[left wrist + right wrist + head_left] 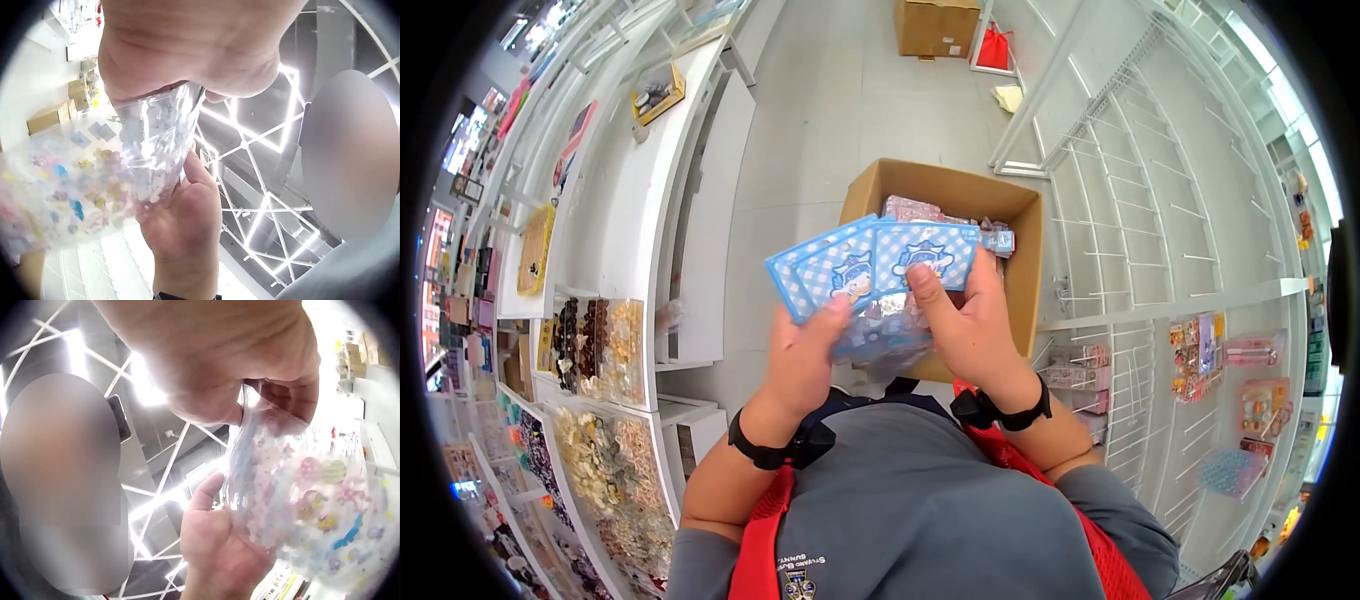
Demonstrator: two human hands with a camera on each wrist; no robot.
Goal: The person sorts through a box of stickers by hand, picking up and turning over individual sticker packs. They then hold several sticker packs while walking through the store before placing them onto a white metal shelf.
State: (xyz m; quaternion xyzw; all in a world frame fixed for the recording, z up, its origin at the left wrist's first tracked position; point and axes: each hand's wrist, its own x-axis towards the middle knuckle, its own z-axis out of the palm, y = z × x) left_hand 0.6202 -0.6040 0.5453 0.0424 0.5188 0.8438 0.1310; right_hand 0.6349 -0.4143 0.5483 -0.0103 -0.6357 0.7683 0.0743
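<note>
Several flat packets with blue-and-white checked header cards [832,268] are fanned out in front of the chest, above an open cardboard box [1022,280]. My left hand [802,350] grips the left side of the fan, thumb across a card. On the right part, my right hand [972,322] pinches a card [925,258] with the thumb on its printed character. Below the cards hang clear plastic pouches [81,181] with small colourful shapes, seen close up in both wrist views. Pink packs [912,208] lie in the box, partly hidden by the cards.
A white shelf unit [630,190] runs along the left, with bagged beads [615,450] lower down. On the right stands a white wire rack [1130,210] with prongs and several hanging packs [1195,355]. Another cardboard box [937,27] sits farther along the floor.
</note>
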